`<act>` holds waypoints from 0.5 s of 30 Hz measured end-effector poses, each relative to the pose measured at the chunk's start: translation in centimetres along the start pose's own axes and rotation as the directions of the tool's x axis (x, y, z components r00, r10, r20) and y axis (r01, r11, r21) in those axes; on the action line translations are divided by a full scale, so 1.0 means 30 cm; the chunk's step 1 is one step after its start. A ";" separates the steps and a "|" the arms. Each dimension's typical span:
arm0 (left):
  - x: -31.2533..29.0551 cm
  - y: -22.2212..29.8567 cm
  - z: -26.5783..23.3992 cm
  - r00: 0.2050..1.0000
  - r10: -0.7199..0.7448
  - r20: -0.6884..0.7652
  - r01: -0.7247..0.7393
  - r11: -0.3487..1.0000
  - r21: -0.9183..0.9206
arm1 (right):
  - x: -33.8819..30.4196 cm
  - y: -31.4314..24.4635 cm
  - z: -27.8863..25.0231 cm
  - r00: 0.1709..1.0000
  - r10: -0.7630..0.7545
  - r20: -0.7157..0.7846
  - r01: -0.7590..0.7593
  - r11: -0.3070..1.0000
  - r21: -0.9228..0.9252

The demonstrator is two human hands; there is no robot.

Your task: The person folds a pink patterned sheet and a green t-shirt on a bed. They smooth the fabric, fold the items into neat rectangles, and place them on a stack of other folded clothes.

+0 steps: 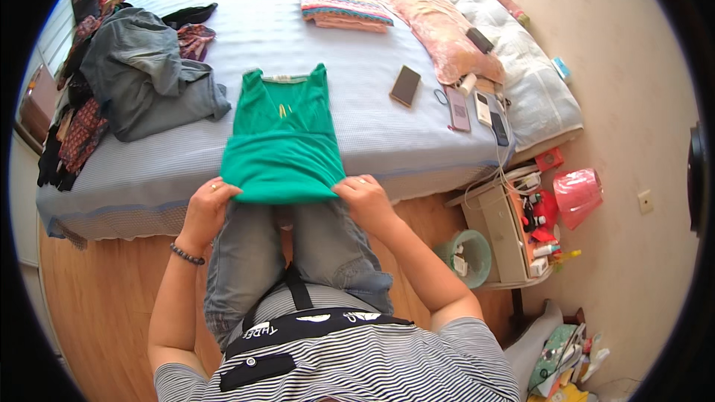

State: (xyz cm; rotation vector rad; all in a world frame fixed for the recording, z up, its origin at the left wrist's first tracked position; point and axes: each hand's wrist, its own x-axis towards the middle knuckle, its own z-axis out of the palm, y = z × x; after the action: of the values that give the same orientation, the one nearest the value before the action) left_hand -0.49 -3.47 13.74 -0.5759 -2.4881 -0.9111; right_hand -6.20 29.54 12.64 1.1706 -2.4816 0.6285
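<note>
A green sleeveless top (283,152) lies on the near edge of the bed, its straps and neckline pointing away from me. Its lower part is doubled over, and a fold runs across the middle. My left hand (208,205) pinches the near left corner of the cloth. At the near right corner, the fingers of my right hand (365,201) are closed on the same top. Between my hands the near edge is drawn out straight, just above my knees.
Rumpled clothes (145,71) are heaped on the bed's left side. A folded striped cloth (345,11) lies farther back. Phones, including a dark one (405,85), and cables lie at right. Beside the bed stand a nightstand (491,234) and a green bin (471,257).
</note>
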 end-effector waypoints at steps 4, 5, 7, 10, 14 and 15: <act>0.056 0.061 -0.141 0.928 -0.137 0.346 0.245 0.925 -0.292 | 0.028 0.023 -0.162 0.970 0.054 0.236 -0.141 0.920 0.367; 0.083 0.036 -0.143 0.919 -0.193 0.343 0.311 0.889 -0.335 | 0.059 0.041 -0.179 0.957 0.102 0.270 -0.221 0.861 0.459; 0.195 -0.044 -0.121 0.893 -0.279 0.353 0.418 0.804 -0.422 | 0.137 0.120 -0.176 0.932 0.199 0.303 -0.345 0.740 0.578; 0.412 -0.241 -0.076 0.950 -0.313 0.028 0.308 0.911 -0.275 | 0.371 0.296 -0.088 0.851 0.493 0.182 -0.481 0.594 0.645; 0.516 -0.375 0.106 0.908 -0.263 -0.326 0.295 0.954 0.050 | 0.445 0.585 0.152 0.695 0.719 0.005 -0.570 0.547 0.613; 0.477 -0.361 0.158 0.903 -0.296 -0.312 0.329 0.943 0.058 | 0.407 0.599 0.211 0.665 0.746 0.036 -0.648 0.551 0.526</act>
State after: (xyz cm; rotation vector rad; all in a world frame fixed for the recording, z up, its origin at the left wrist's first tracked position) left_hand -18.98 -4.50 12.47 0.0079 -2.3658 -0.8914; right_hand -28.42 28.59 8.44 0.1031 -2.6241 1.6007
